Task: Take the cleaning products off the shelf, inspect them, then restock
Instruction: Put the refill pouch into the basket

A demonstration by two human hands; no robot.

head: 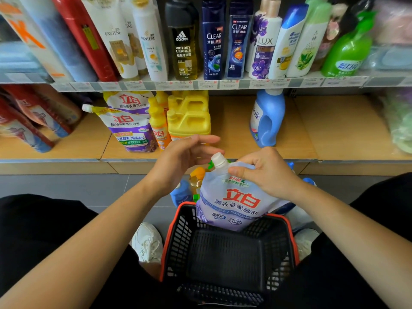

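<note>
**Pouch held up over the basket for a check**

The person crouches before the lower shelf point(231, 126) with a black basket point(223, 253) on the floor between the knees. The right hand point(265, 172) grips the lavender pouch point(231, 204) by its top corner, thumb pressed across the front just below the white cap point(219, 160) and fingers curled behind. Held by this stiff top, the soft pouch hangs with its printed face toward the camera, which suits reading the label. Its lower end dips inside the basket's far rim.

The left hand point(185, 157) holds nothing. Its fingers are loosely spread and it hovers just beside the cap, probably about to test the cap or steady the pouch.

Two matching purple pouches point(131, 130) lean at the left of the lower shelf, beside the yellow jugs point(189, 119). A blue bottle point(267, 119) stands alone further right, with bare wood between it and the jugs towards the front edge. That gap looks like the likeliest place for restocking. More bottles stand on the floor past the basket, among them an orange-capped bottle point(197, 175), apparently waiting their turn.
</note>
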